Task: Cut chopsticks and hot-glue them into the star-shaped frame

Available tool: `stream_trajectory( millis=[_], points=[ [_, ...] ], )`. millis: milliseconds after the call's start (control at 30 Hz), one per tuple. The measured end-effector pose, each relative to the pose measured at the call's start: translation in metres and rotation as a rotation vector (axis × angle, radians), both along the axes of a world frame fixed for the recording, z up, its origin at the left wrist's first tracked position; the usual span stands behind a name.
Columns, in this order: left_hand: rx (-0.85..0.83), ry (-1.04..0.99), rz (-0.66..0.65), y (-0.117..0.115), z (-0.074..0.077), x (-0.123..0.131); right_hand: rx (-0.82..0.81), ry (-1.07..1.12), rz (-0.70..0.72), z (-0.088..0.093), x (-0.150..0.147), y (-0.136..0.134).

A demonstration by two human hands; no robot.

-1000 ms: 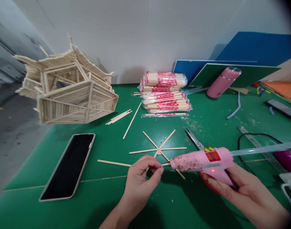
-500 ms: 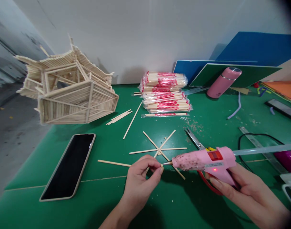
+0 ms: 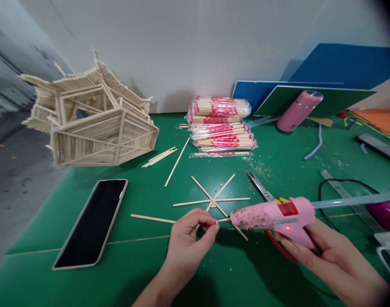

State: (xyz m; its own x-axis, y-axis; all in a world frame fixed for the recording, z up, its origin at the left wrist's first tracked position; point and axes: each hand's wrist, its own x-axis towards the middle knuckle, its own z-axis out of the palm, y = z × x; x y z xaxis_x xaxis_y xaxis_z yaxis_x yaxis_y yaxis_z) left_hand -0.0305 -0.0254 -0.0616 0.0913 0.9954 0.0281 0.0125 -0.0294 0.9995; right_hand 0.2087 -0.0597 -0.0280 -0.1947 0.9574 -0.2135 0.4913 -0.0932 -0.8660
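My left hand (image 3: 191,238) pinches a wooden chopstick (image 3: 152,218) between thumb and forefinger; its long end sticks out to the left and a small tip shows at the fingertips. In my right hand (image 3: 336,256) is a pink hot glue gun (image 3: 278,215) with a lit red light and a clear glue stick (image 3: 351,200) in its back. The nozzle meets the chopstick's tip at my left fingertips. Just beyond lie crossed chopsticks (image 3: 227,199) in a star shape, partly hidden by my hand and the gun. Scissors (image 3: 262,187) with red handles lie partly beneath the gun.
A house-like chopstick model (image 3: 105,128) stands at the left behind a phone (image 3: 91,224). Loose sticks (image 3: 177,162) and wrapped chopstick packs (image 3: 223,128) lie farther back. At the right are a pink bottle (image 3: 300,111), a ruler (image 3: 351,198) and a black cable (image 3: 345,181).
Almost nothing differs. Both hands, the glue gun and the chopstick keep their places, the nozzle still at the chopstick's tip.
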Motion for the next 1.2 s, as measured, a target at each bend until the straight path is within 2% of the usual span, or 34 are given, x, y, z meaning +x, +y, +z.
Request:
stream_trajectory(
  millis=[200, 367, 567, 667, 867, 1033, 1200],
  points=[
    [-0.044, -0.038, 0.022, 0.001, 0.001, 0.001, 0.004, -0.014, 0.014, 0.002, -0.003, 0.001],
    [-0.181, -0.165, 0.072, 0.001, 0.002, 0.002, 0.050, -0.031, -0.051, 0.006, -0.007, 0.005],
    [-0.410, -0.435, 0.113, 0.003, 0.001, 0.001, 0.067, 0.014, -0.156, 0.000, -0.012, 0.002],
    [-0.487, -0.610, 0.082, 0.006, 0.001, -0.001, 0.048, 0.102, -0.204, -0.006, -0.018, -0.004],
    [-0.528, -0.811, 0.031, 0.007, 0.010, -0.001, 0.096, 0.155, -0.216, -0.013, -0.033, -0.015],
    [-0.538, -0.844, 0.041, 0.005, 0.016, 0.000, 0.097, 0.122, -0.222, -0.011, -0.038, -0.015],
    [-0.550, -0.847, 0.055, 0.004, 0.015, 0.001, 0.126, 0.104, -0.215, -0.008, -0.038, -0.013]
  ],
)
